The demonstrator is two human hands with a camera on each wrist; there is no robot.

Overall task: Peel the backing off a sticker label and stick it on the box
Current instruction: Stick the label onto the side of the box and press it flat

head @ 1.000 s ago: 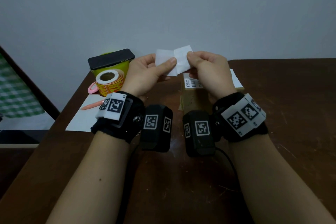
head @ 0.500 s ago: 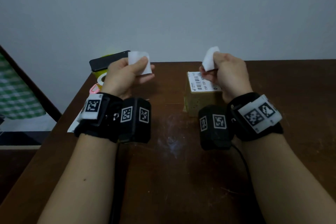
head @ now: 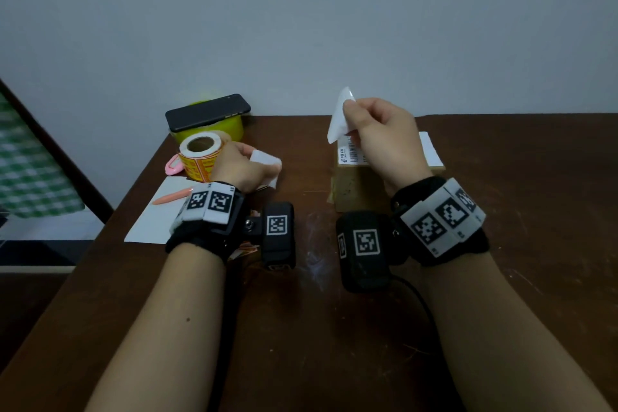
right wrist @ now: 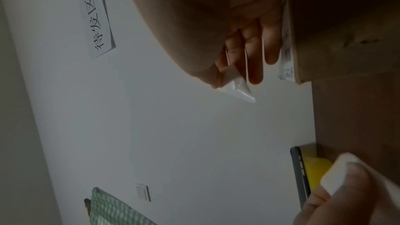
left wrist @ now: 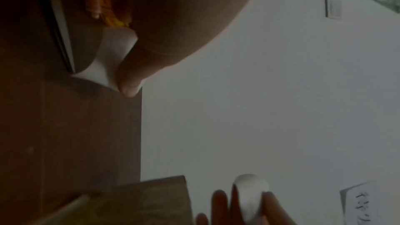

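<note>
White sticker label point(head: 339, 117) sat pinched in my right hand point(head: 384, 140) above the cardboard box point(head: 354, 189) — head view. My left hand point(head: 239, 170) gripped the backing point(head: 267, 162) low over the desk point(head: 334, 328). Right wrist view: fingers point(right wrist: 255, 61) clamped the label.

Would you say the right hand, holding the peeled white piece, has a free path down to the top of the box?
Probably yes: the right hand holds the white piece just above the box, nothing between them; the left hand stays off beside the sticker roll.

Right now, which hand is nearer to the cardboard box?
Right. The right hand holds a white piece just above the cardboard box; the left hand is off to the box's left, beside the sticker roll.
</note>
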